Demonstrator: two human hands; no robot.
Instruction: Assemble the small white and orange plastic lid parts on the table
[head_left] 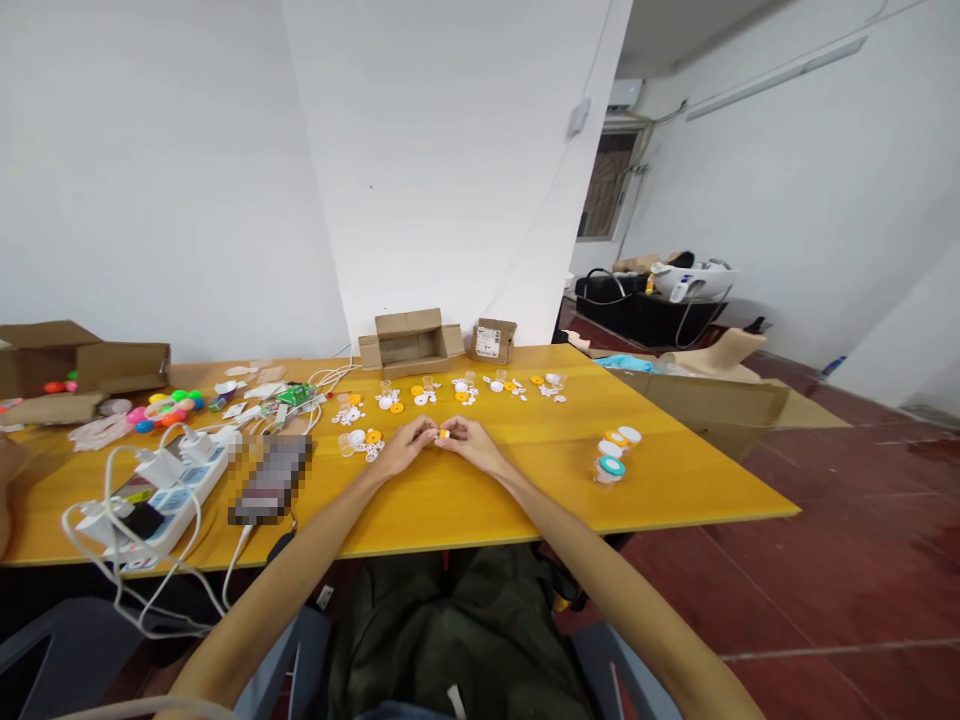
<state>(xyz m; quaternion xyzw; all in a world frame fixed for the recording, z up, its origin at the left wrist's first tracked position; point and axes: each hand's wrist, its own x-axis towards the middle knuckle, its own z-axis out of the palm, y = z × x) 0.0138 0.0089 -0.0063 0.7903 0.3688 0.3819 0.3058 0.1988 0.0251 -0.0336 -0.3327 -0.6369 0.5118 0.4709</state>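
Both my hands meet over the middle of the yellow table [480,500]. Between their fingertips is a small white and orange piece [444,434]. My left hand [406,445] has its fingers closed at the left side of this piece, and my right hand [469,443] pinches it from the right. Just left of my left hand lies a group of small white parts [373,450] with an orange disc [373,437] and a clear cup [346,445]. Similar groups of white and orange parts run in an arc behind my hands.
Several round lidded containers, one with a teal lid [612,466], stand at the right. An open cardboard box [411,345] and a smaller box [493,341] are at the back. At left are a power strip [180,500], cables, a blurred phone [271,480] and colourful balls [169,410].
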